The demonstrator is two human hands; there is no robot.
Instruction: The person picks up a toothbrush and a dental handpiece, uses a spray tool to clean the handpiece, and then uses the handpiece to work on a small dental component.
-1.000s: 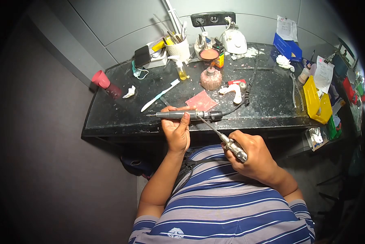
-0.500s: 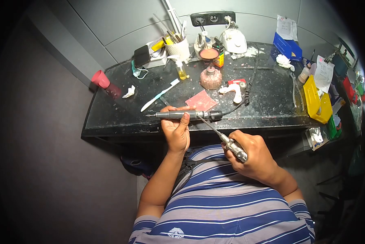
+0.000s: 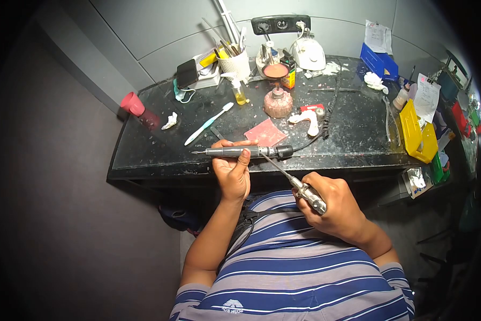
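Observation:
My left hand [image 3: 233, 174] is wrapped around a dark micromotor handpiece [image 3: 232, 152], held level above the desk's front edge. A pointed bur [image 3: 198, 152] sticks out of its left end, and a black cord runs from its right end. My right hand [image 3: 334, 206] grips a metal air blow gun [image 3: 308, 195] in front of my striped shirt. The gun's long thin nozzle [image 3: 277, 165] slants up to the left, its tip right at the rear part of the handpiece. Just behind my left hand lies a pink wax sheet [image 3: 265, 132].
On the black desk [image 3: 160, 147] lie a toothbrush [image 3: 208, 124] and a white dental model [image 3: 308, 122]. Behind them stand a pink-crusted jar [image 3: 278, 102], a small yellow bottle [image 3: 239, 95] and a tool cup [image 3: 234, 65]. A red cup [image 3: 133, 104] is left; a yellow tray [image 3: 417, 134] is right.
The toothbrush has shifted slightly to the left on the desk. Both hands, the handpiece and the blow gun are nearly where they were.

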